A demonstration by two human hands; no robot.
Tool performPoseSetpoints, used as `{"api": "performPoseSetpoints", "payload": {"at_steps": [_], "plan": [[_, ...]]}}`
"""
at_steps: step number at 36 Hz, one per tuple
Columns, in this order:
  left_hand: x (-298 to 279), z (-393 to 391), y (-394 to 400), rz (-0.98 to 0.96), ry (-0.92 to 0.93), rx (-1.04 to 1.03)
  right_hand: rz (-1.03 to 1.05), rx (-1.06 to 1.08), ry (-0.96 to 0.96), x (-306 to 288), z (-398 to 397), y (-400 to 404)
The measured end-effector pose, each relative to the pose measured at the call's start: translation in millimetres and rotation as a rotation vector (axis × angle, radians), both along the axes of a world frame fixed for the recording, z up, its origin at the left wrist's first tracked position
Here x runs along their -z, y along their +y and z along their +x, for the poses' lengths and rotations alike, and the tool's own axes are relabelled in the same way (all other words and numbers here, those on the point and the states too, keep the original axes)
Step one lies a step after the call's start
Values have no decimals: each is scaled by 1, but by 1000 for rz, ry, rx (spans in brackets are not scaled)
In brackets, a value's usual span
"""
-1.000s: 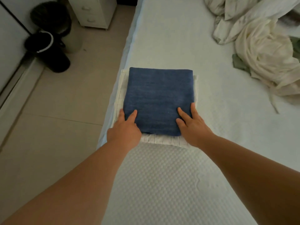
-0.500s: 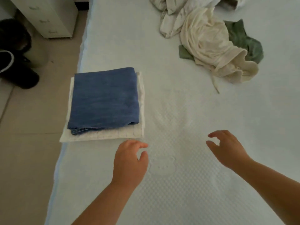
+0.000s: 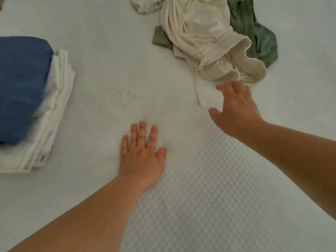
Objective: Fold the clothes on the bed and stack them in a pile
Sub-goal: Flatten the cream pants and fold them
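The right hand (image 3: 236, 110) reaches with spread, straight fingers toward the cream garment (image 3: 203, 39) and holds nothing; its fingertips are just beside the lower hem of the cloth, at about 2 o'clock from the middle of the picture. The left hand (image 3: 142, 151) lies flat and open on the bed (image 3: 200, 197), palm down, at about 6 o'clock, and grips nothing.

The cream garment lies crumpled at 1 o'clock, partly on top of a green garment (image 3: 258, 37) that shows on both sides of it. A thin cord (image 3: 197, 88) hangs from the cream cloth down toward the right hand. More pale cloth (image 3: 145, 4) is at 12 o'clock. The pile is at 9 o'clock: a folded blue garment (image 3: 21, 84) on top of a folded white garment (image 3: 54, 110), somewhat blurred here.

I judge that the cream garment is light, soft and limp, with no stiffness at all, so it will sag and keep no shape when lifted. It is not fragile and not slippery on the textured bed cover. A pinch on the thick ruffled hem near the fingertips seems the best hold, not on the cord, which could pull out or gather the cloth. The green garment under it may come along, so I think the lift should be slow, and the two hands should then find two corners to spread it.
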State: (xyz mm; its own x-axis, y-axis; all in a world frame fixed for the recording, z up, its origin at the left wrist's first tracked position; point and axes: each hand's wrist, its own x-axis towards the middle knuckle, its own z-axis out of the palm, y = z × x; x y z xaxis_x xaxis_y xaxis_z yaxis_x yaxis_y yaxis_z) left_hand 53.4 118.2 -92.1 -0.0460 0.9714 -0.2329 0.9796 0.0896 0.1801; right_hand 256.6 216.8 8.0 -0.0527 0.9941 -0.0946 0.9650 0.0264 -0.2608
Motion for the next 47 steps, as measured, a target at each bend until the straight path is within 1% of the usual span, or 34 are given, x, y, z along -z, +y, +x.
{"api": "performPoseSetpoints", "payload": {"at_steps": [2, 3, 5, 6, 7, 9, 11, 13, 16, 19, 22, 24, 25, 27, 28, 30, 31, 34, 35, 37, 40, 42, 43, 44, 47], "plan": [[12, 0, 5, 15, 33, 5, 108, 75, 16, 8, 5, 42], [17, 0, 7, 16, 39, -1, 118, 144, 47, 13, 8, 61], [22, 0, 9, 12, 27, -14, 54, 272, 79, 24, 14, 87], [24, 1, 9, 10, 18, -15, 6, 294, 78, 32, 17, 89], [26, 1, 8, 8, 14, -13, -23, 285, 78, 40, 20, 86], [28, -1, 8, 4, 14, -10, 3, 246, 106, 53, 22, 72], [29, -3, 8, -1, 17, -11, 51, 215, 137, 58, 19, 58], [30, -5, 9, -23, 26, -4, 50, 194, 149, 56, 14, 48], [26, -8, 11, -90, 25, 8, -20, 158, 187, 46, 5, 30], [13, -10, 19, -195, -9, 7, -85, 132, 237, 35, -7, -6], [-22, -9, 28, -347, -53, 29, -171, 55, 198, 19, -17, -62], [-57, -4, 26, -391, -144, 47, -227, -29, 198, 3, -23, -108], [-76, -1, 22, -354, -250, 34, -245, -82, 208, -6, -26, -129], [-116, 4, 4, -197, -466, -24, -299, -148, 251, -31, -29, -164], [-137, 6, -9, -114, -538, -22, -335, -164, 270, -47, -30, -180], [-173, 13, -39, -19, -611, 103, -393, -198, 307, -81, -29, -210], [-189, 18, -53, -41, -635, 216, -416, -214, 336, -99, -28, -223], [-234, 39, -94, -300, -590, 564, -469, -251, 387, -150, -22, -259], [-248, 44, -103, -378, -561, 619, -484, -254, 394, -167, -18, -268], [-275, 48, -111, -481, -492, 660, -504, -222, 407, -199, -7, -282], [-314, 45, -120, -502, -330, 797, -532, -181, 346, -247, 13, -299], [-341, 42, -132, -496, -321, 845, -536, -185, 317, -277, 25, -310], [-356, 41, -140, -493, -347, 858, -527, -186, 320, -292, 29, -314], [-372, 40, -148, -486, -413, 861, -519, -192, 322, -308, 33, -317], [-418, 42, -176, -395, -733, 883, -482, -171, 378, -359, 40, -320]]}}
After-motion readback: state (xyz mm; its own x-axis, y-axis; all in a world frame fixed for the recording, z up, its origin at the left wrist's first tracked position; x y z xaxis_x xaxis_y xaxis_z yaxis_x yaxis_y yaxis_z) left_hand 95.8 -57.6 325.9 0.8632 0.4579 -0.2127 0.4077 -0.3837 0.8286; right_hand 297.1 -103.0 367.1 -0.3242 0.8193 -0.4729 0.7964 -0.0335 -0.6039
